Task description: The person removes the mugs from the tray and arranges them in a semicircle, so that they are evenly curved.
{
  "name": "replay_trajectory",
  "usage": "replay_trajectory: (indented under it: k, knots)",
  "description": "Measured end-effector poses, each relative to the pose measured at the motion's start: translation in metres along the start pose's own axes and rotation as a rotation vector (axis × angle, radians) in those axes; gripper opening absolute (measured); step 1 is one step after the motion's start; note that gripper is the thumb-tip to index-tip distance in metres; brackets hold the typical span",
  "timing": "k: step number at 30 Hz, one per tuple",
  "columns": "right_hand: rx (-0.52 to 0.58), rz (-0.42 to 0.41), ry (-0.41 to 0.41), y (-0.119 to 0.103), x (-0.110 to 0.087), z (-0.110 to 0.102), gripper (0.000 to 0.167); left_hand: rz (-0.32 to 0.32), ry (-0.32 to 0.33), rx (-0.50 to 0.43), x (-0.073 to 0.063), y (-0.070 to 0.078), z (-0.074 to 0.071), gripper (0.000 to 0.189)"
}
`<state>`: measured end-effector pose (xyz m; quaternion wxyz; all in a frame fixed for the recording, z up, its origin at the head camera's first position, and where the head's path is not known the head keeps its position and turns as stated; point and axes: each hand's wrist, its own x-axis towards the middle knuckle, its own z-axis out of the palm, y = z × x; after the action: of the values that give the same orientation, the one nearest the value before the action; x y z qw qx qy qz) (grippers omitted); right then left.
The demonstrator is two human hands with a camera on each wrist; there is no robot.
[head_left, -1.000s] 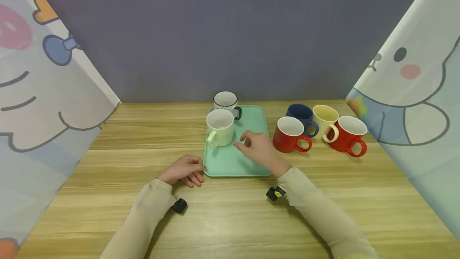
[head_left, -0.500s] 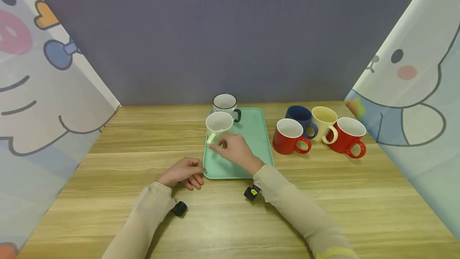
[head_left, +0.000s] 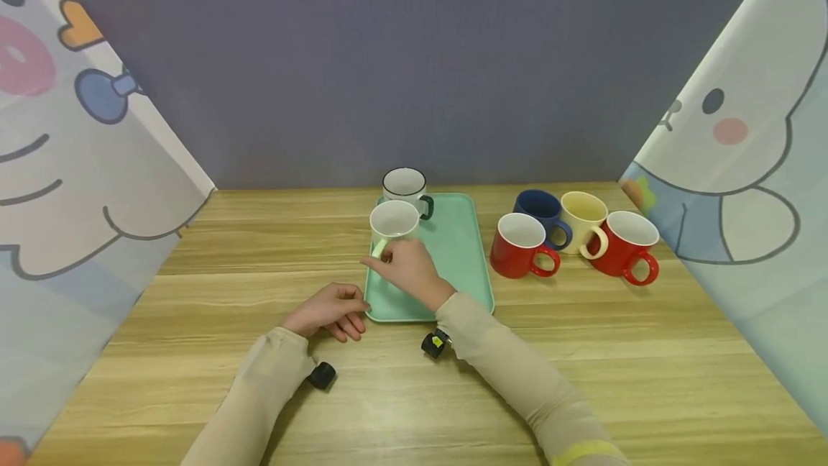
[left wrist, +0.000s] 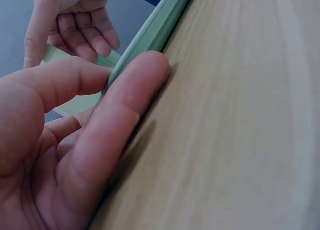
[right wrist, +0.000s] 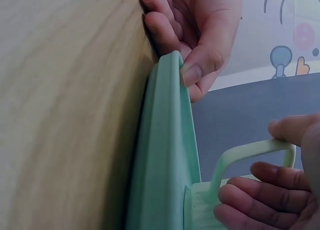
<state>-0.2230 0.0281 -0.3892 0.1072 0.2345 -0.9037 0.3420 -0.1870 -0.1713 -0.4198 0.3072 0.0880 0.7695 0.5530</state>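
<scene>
Mint tray (head_left: 456,250), pale-green mug (head_left: 393,221) on it
Left hand (head_left: 328,309) pinches the tray's corner (head_left: 372,316); right hand (head_left: 411,268) straddles the mug's handle (right wrist: 245,151), grip unclear.

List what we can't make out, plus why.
Head: lower body of the light green mug, hidden by the right hand.
Head: lower front of the black-rimmed white mug, behind the light green mug.
Head: part of the blue mug, behind the red mug beside it.
Right wrist: most of the light green mug, hidden by the right hand and bottom edge.
</scene>
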Motion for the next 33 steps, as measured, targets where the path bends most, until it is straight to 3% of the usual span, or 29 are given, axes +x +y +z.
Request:
replay_trajectory:
  k: [8, 19, 25, 33]
  knots:
    - [0.051, 0.001, 0.044, 0.007, -0.005, -0.007, 0.029, 0.004, 0.001, -0.002, 0.000, 0.000, 0.000, 0.018]
    - [-0.041, 0.042, 0.003, 0.027, -0.016, -0.033, 0.019, 0.000, 0.008, -0.011, 0.000, -0.001, 0.001, 0.018]
    - [-0.085, -0.010, 0.033, 0.052, -0.021, -0.050, 0.010, 0.005, 0.010, -0.010, 0.000, -0.001, 0.001, 0.018]
    - [-0.026, 0.008, -0.049, 0.073, -0.025, -0.074, 0.015, 0.004, 0.008, -0.011, -0.001, 0.000, 0.001, 0.018]
